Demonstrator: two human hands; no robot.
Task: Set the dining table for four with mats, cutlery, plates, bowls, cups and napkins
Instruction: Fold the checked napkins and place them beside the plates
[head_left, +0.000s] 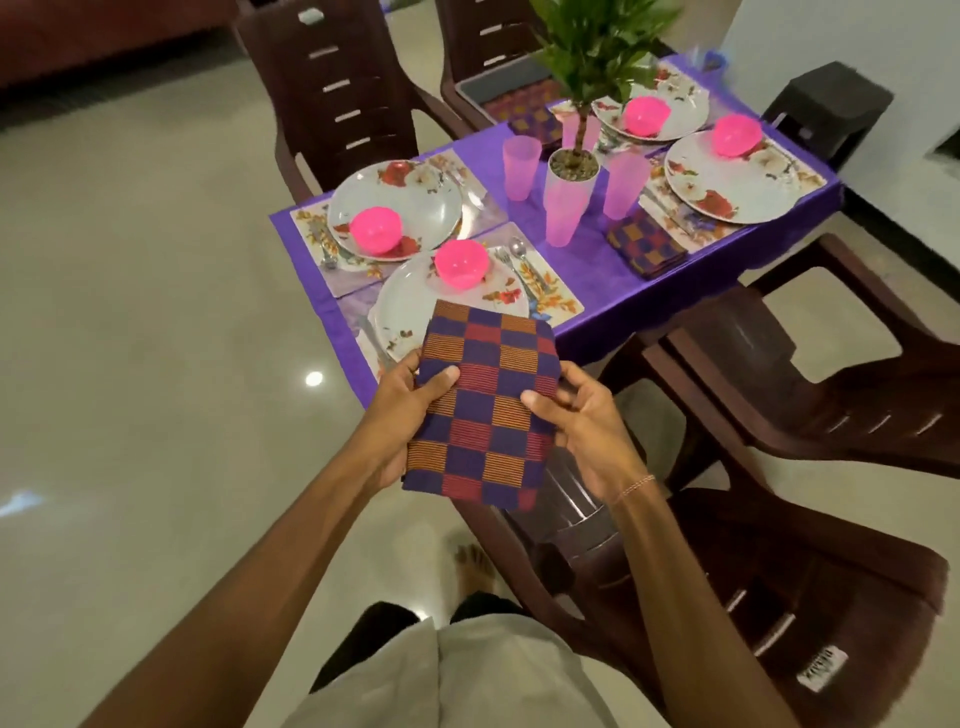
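Both hands hold a folded checked napkin (483, 402) in the air, short of the table's near corner: the left hand (400, 410) pinches its left edge, thumb on top, and the right hand (582, 415) grips its right edge the same way. A white sticker on the near chair (823, 670) is too blurred to read. The purple tablecloth (597, 270) carries four floral mats with plates and pink bowls; the near plate (410, 312) sits close to the table's edge. Another folded napkin (647, 244) lies by the right edge. Bare cloth remains right of the near mat (540, 283); open floor lies left.
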